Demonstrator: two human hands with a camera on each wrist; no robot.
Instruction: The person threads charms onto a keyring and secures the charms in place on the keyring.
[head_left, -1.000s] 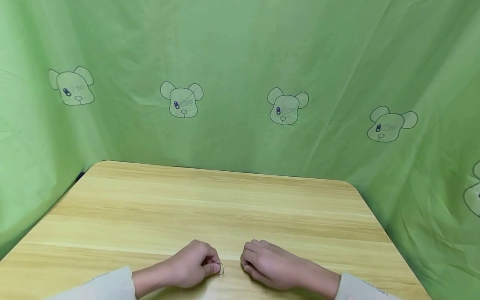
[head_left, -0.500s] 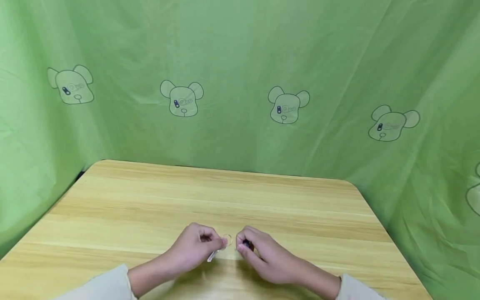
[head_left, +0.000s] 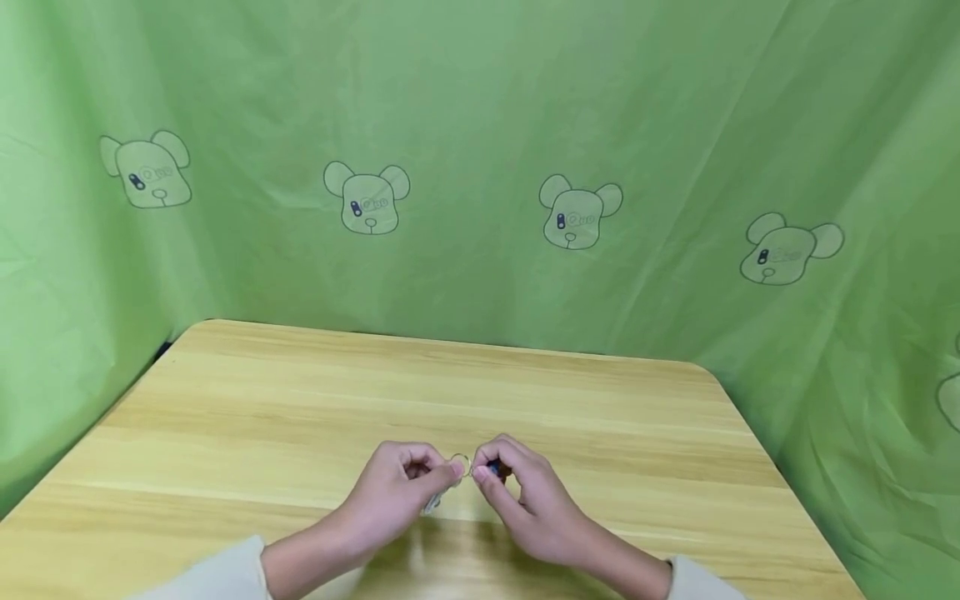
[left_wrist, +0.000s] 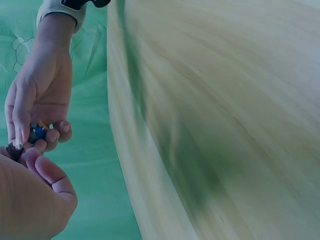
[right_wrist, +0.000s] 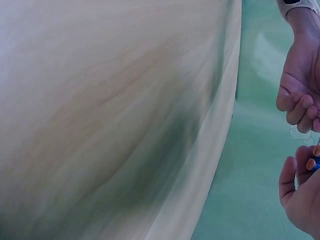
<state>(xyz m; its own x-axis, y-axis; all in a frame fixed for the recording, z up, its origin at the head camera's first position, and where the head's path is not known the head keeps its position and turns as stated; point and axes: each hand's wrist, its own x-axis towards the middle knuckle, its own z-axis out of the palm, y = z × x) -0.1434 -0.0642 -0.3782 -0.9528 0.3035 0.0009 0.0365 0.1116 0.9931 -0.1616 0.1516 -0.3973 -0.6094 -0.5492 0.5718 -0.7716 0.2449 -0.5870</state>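
Above the table's near part, my left hand [head_left: 397, 496] pinches a thin metal key ring [head_left: 469, 464] between thumb and index finger. A silver key [head_left: 432, 503] hangs below that thumb. Close on the right, my right hand [head_left: 528, 504] holds a small dark and blue trinket [head_left: 494, 468] in curled fingers, its fingertips right at the ring's edge. Blue and orange parts of the trinket [right_wrist: 312, 163] show in the right wrist view; the left wrist view shows the trinket [left_wrist: 40, 132] as blue and green. Fingers cover most of it, so its kind is unclear.
The wood-grain table [head_left: 420, 383] has rounded far corners. Green cloth [head_left: 465, 100] printed with bear heads hangs behind it and along both sides.
Both hands have risen off the tabletop and moved away from me, then closer together. The key and the trinket have come into sight, and the ring now meets the right fingertips.
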